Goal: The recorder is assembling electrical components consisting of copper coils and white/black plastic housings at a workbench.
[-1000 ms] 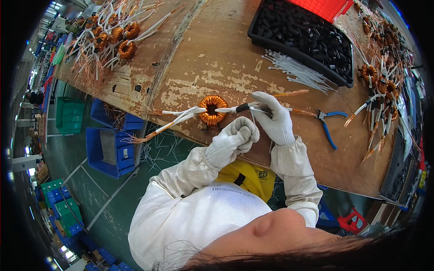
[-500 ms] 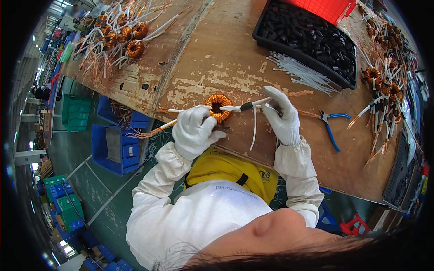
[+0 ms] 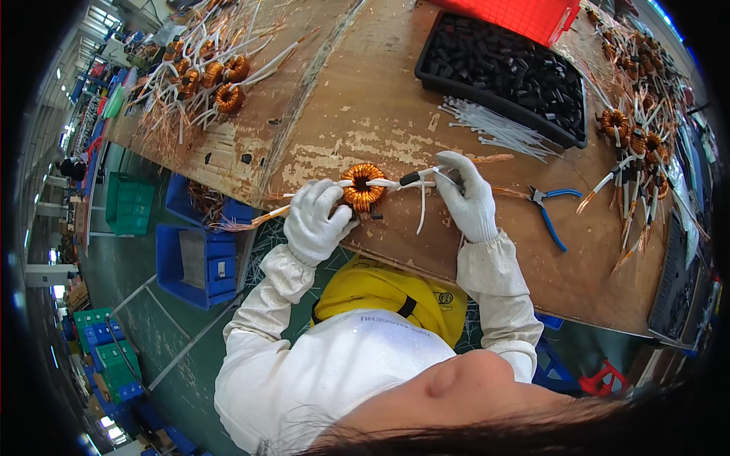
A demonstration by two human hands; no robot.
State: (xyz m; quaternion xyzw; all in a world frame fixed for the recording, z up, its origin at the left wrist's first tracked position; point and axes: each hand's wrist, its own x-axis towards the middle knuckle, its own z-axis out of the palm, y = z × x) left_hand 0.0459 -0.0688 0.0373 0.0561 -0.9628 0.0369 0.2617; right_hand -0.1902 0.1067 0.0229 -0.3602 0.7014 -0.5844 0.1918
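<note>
A ring-shaped copper-wound coil [image 3: 359,199] is held near the table's front edge, with white-sleeved leads leaving it on both sides. My white-gloved left hand [image 3: 313,219] closes on the coil's left side and the leads there; the exact fingertip contact is partly hidden. To the right, the leads pass through a short black sleeve [image 3: 410,178]. A white cable tie [image 3: 423,209] sits by that sleeve, its tail hanging down. My gloved right hand [image 3: 469,199] pinches the leads just beyond it, and bare copper strands [image 3: 494,158] stick out past the fingers.
Blue-handled cutters [image 3: 538,196] lie right of my right hand. Loose white cable ties [image 3: 498,129] lie before a black tray [image 3: 502,121] of black sleeves, beside a red basket [image 3: 525,17]. Finished-looking coils pile up at far left [image 3: 213,74] and right [image 3: 639,140]. Blue bins [image 3: 196,266] stand below the table's left edge.
The coil has tilted a little and shows more of its front edge. My left fingers have curled in closer against it, and my right hand has shifted slightly left along the leads.
</note>
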